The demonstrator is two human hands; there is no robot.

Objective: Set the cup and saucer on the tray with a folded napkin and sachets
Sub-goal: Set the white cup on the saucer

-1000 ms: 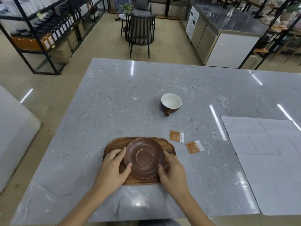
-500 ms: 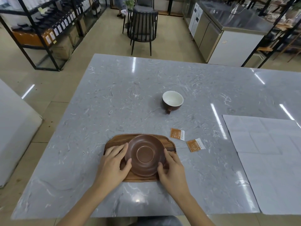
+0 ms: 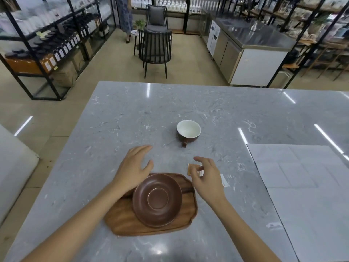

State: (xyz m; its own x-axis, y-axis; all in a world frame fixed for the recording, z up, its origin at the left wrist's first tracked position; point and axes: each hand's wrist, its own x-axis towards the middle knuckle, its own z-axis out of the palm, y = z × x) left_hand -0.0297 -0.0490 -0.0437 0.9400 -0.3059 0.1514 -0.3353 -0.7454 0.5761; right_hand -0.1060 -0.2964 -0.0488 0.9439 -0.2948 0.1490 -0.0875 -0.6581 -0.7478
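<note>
A brown saucer [image 3: 157, 200] lies on the wooden tray [image 3: 122, 219] near the table's front edge. Beyond it, a brown cup [image 3: 188, 131] with a white inside stands on the grey marble table [image 3: 113, 120], its handle facing me. My left hand [image 3: 134, 168] hovers open past the tray's far left corner. Over the orange sachets [image 3: 189, 169], which it mostly hides, is my right hand [image 3: 206, 176], fingers spread and empty. A large white napkin [image 3: 306, 186] lies unfolded at the right.
A dark chair [image 3: 156, 50] stands beyond the table's far edge. Black shelving [image 3: 47, 44] lines the left, and a steel counter [image 3: 251, 42] stands at the back right. A person stands far back by the shelves.
Both hands have let go of the saucer and moved forward, away from me. The left now hovers past the tray, the right over the sachets. The view has tilted up.
</note>
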